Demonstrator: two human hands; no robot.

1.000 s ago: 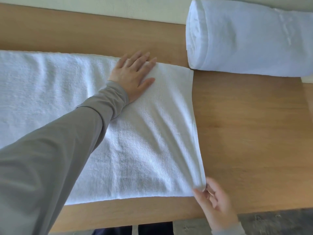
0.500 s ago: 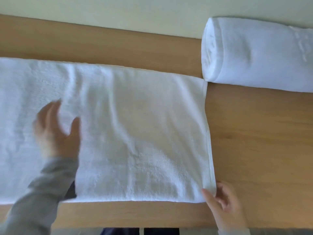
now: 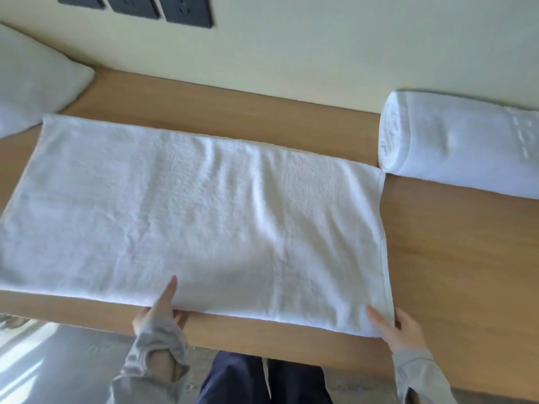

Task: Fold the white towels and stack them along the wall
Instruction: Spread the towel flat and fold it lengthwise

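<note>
**A:** Where is the towel, and how much of it is visible?

**B:** The flat white terry towel lies spread lengthwise on the light wooden table. Its near long edge runs close to the table's front edge. The left end runs out of frame, so the near left corner is cut off.

**A:** How many layers?

**B:** I cannot tell. The near edge looks thick and rounded, and the right end shows a hemmed band. Soft wrinkles cross the middle, and the rest lies flat.

**A:** And the hands?

**B:** The left hand pinches the near edge about midway along, thumb on top, fingers tucked under the cloth and mostly hidden. The right hand grips the near right corner, thumb on top and fingers curled round the outside. Both wear grey sleeves.

**A:** What's around it?

**B:** A rolled white towel lies against the cream wall on the right. Its round end is just beside the flat towel's far right corner, and its other end is out of frame. A white pillow, partly cut off, sits near the far left corner. Dark socket plates on the wall are blurred. Dark blue trousers show below the table.
</note>
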